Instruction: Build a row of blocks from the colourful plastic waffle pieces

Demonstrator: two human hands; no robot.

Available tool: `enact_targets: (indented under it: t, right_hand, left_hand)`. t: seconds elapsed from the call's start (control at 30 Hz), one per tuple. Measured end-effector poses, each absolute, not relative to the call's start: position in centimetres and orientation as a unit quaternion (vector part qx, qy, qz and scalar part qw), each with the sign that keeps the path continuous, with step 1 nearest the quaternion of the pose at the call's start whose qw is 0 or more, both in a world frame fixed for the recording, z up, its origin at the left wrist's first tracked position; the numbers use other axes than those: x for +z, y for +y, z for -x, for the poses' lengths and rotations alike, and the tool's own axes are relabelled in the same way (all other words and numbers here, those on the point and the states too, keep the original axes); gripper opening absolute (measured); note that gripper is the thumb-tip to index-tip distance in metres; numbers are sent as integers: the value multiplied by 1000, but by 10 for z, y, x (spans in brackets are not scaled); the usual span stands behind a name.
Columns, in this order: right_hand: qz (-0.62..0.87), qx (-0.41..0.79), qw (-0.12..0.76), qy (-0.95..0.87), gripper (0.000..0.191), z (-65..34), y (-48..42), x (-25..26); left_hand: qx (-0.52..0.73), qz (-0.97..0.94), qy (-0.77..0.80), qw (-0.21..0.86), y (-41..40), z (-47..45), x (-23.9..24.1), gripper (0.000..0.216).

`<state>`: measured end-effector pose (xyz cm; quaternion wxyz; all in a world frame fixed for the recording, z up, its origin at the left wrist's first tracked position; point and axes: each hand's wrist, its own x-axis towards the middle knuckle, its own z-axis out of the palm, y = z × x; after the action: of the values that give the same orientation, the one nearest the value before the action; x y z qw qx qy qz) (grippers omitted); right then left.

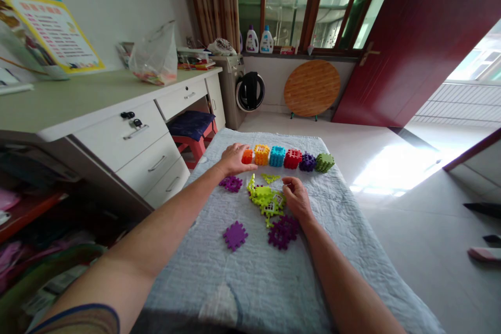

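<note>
A row of plastic cubes stands at the far side of a pale blue cloth (242,282): an orange cube (247,156), a yellow-orange cube (262,154), a blue cube (277,156), a red cube (293,158), a purple cube (307,162) and a green cube (324,162). My left hand (234,159) is curled around the orange cube at the row's left end. My right hand (296,198) rests with fingers bent beside a heap of lime green flat pieces (266,199). Loose purple pieces lie at the left (231,183), near me (235,235) and by my right wrist (282,230).
A white desk with drawers (129,135) runs along the left, with a plastic bag (154,57) on top. A red stool with a blue cushion (191,130) stands under it. A washing machine (238,86) and a round wooden board (312,88) stand at the back wall.
</note>
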<state>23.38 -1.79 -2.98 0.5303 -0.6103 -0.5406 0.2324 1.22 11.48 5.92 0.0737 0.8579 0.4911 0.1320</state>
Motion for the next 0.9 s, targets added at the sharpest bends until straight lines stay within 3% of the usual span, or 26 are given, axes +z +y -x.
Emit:
enact_targets:
  t: [0.13,0.27,0.4,0.6,0.77,0.9]
  right_hand:
    - [618,239,536,-524,25,-234,-18,-29]
    - [618,240,533,-526,24,-234,-19,-28]
    - [622,241,527,-526,24,-233,-20,-25]
    - [624,227,523,-535,23,-231,-20,-25]
    - [616,226,519,-548,22,-229,-19,-26]
    - [620,217,523,-543,24,-229,-20,-25]
  left_hand:
    - [55,-870,483,85,159,-26,55,80]
    - [-30,-872,466,146,174,-39,48,59]
    - [-43,-869,475,127,170,-34,47,48]
    - [62,-893,428,125,116,-4,66,62]
    - [82,-919,313,226,78,-13,76,101]
    - [211,-873,394,197,111,-43,73,77]
